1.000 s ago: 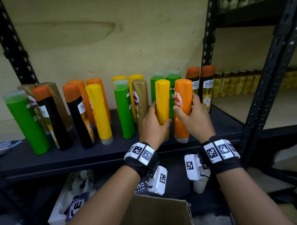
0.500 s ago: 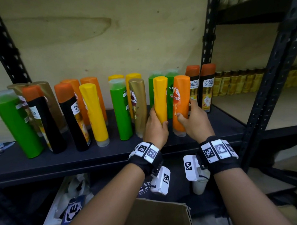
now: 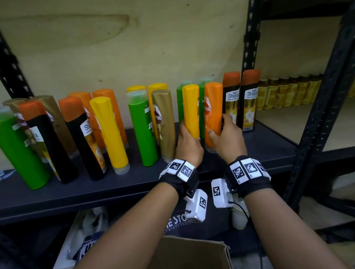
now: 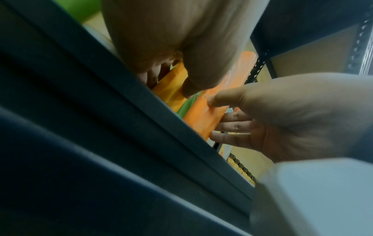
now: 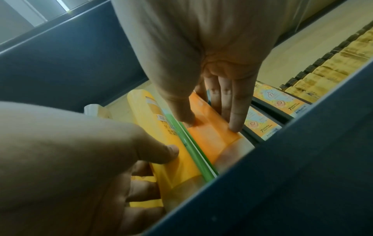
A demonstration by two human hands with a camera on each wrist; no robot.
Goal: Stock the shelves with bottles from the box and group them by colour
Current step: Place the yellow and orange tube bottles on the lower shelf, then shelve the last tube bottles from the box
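My left hand [image 3: 189, 135] grips a yellow bottle [image 3: 190, 110] low on its body, and the thumb shows on it in the right wrist view [image 5: 167, 135]. My right hand [image 3: 219, 125] holds an orange bottle [image 3: 212, 107] just to the right, thumb in front and fingers along its far side [image 5: 210, 138]. Both bottles are upright, cap down, at the shelf board [image 3: 130, 185], right in front of two green bottles [image 3: 179, 106]. A sliver of green [image 5: 191, 151] shows between them. The cardboard box [image 3: 188, 255] is below my forearms.
Left along the shelf stand mixed bottles: green [image 3: 142, 131], gold [image 3: 165, 124], yellow [image 3: 108, 132], black with orange caps [image 3: 82, 137] and orange. Two black Shayla bottles [image 3: 248, 100] stand beside the black upright [image 3: 250, 36]. Amber jars [image 3: 284, 93] fill the neighbouring shelf.
Both hands have moved the yellow and orange bottles back from the shelf's front edge toward the green bottles. The grips are unchanged.
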